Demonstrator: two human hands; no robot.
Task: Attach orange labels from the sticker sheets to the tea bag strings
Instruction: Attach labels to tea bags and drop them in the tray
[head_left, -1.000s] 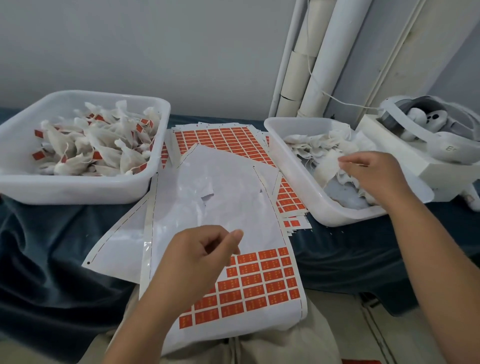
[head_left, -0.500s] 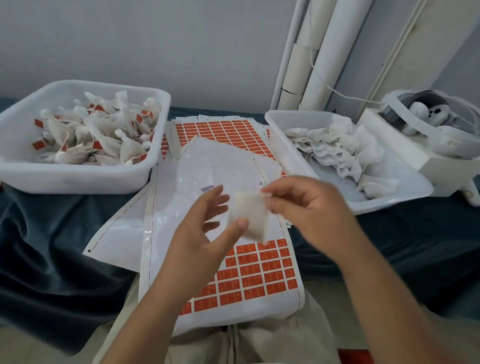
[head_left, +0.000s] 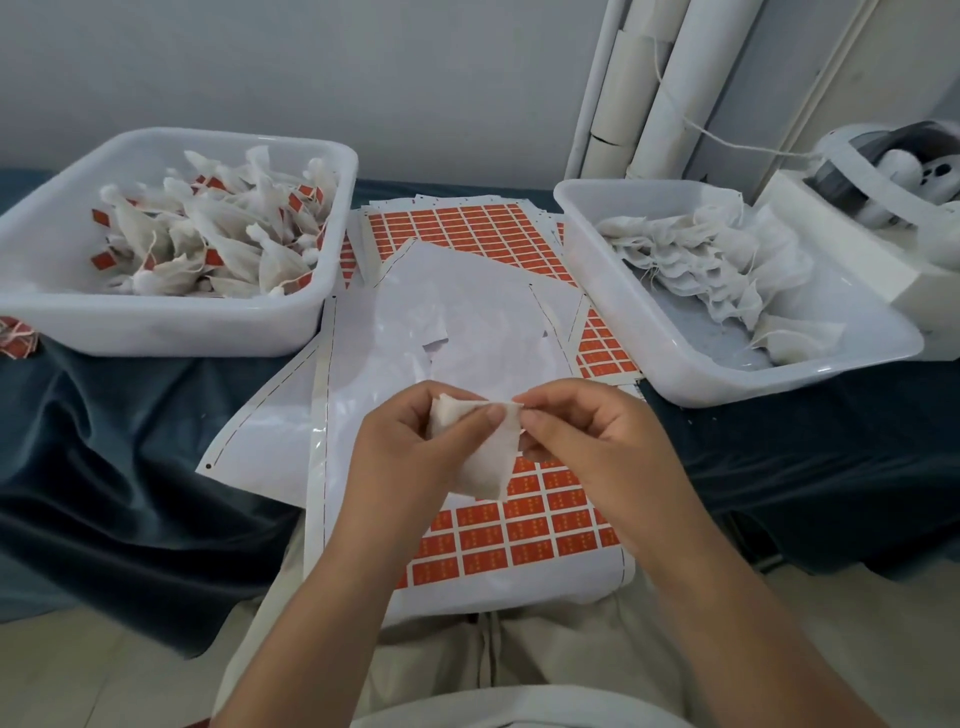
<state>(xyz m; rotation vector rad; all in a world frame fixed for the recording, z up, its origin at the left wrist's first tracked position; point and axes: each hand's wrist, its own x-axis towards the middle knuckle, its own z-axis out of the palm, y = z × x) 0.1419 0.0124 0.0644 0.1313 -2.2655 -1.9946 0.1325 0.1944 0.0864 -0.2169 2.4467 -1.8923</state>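
a tea bag (head_left: 483, 452) is held in both hands over the sticker sheet (head_left: 519, 535).
it is gripped by the left hand (head_left: 415, 457), thumb across it, and pinched at its top corner by the right hand (head_left: 587, 441); labelled bags are piled in the left tub (head_left: 156, 322).

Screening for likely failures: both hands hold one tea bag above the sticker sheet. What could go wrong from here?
1. The left hand and right hand both pinch the tea bag, so peeling a label means loosening one grip, and the bag could drop.
2. No string is clearly visible, and tugging at the corner might tear the bag.
3. The sticker sheet overhangs the lap and may slide when a label is pulled.
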